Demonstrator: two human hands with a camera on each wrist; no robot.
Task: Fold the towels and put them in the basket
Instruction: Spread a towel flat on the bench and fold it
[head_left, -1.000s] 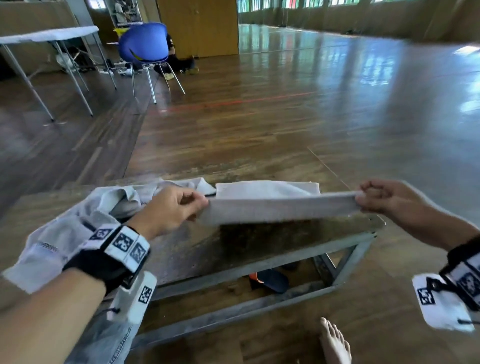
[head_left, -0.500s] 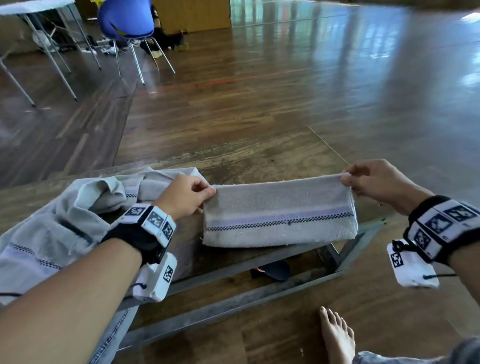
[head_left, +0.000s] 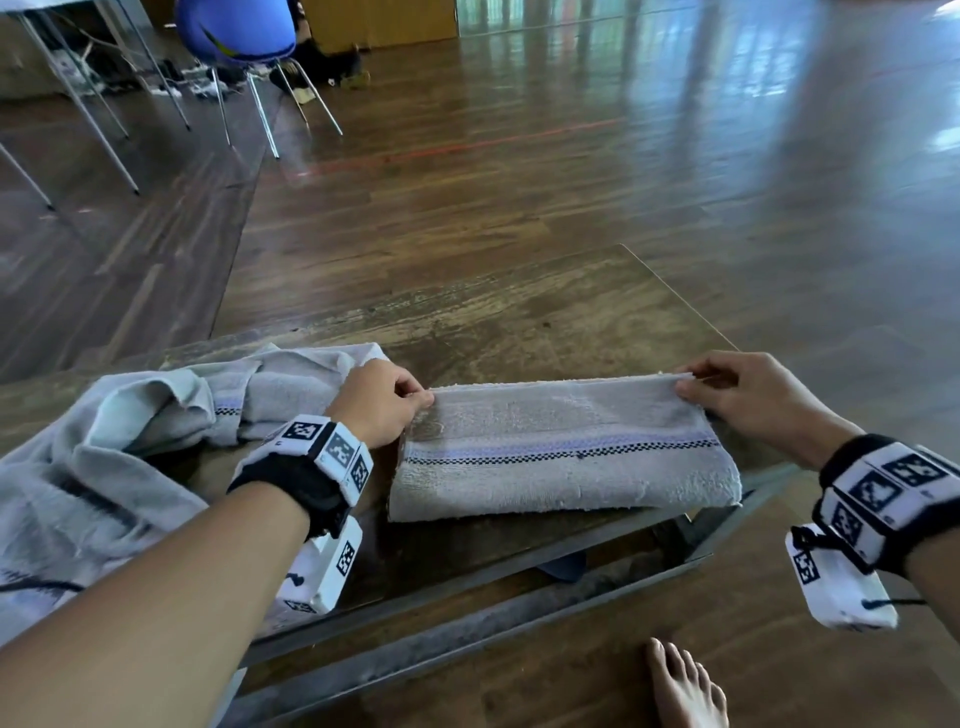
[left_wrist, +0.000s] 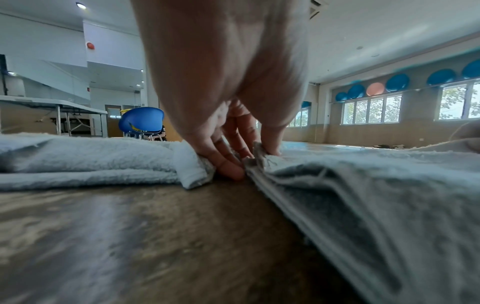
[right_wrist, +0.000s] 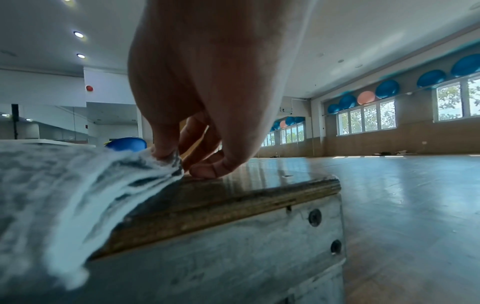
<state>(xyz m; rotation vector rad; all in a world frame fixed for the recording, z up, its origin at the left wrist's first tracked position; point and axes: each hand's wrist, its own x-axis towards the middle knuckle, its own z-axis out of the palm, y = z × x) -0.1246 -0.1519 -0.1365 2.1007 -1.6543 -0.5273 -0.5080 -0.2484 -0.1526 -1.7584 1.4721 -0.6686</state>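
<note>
Left hand (head_left: 382, 402) pinches the far left corner of the towel (head_left: 561, 457) between thumb and fingertips (left_wrist: 228, 170); right hand (head_left: 748, 397) pinches the far right corner likewise, thumb on top, fingers (right_wrist: 205, 170) curled beneath. Judged purpose: both far corners held taut and level so the layers stay square while the fold settles. The towel lies folded into a long band at centre of the head view, striped border facing up, near edge overhanging the table (head_left: 519, 312) front slightly. Unfolded towels (head_left: 156, 431) lie heaped at lower left, just beside the left hand, awaiting their turn. No basket is in view. Surface: worn wooden top on a grey metal frame. Room: a hall with glossy wood floor, a blue chair (head_left: 234, 28) at upper left, windows beyond.
</note>
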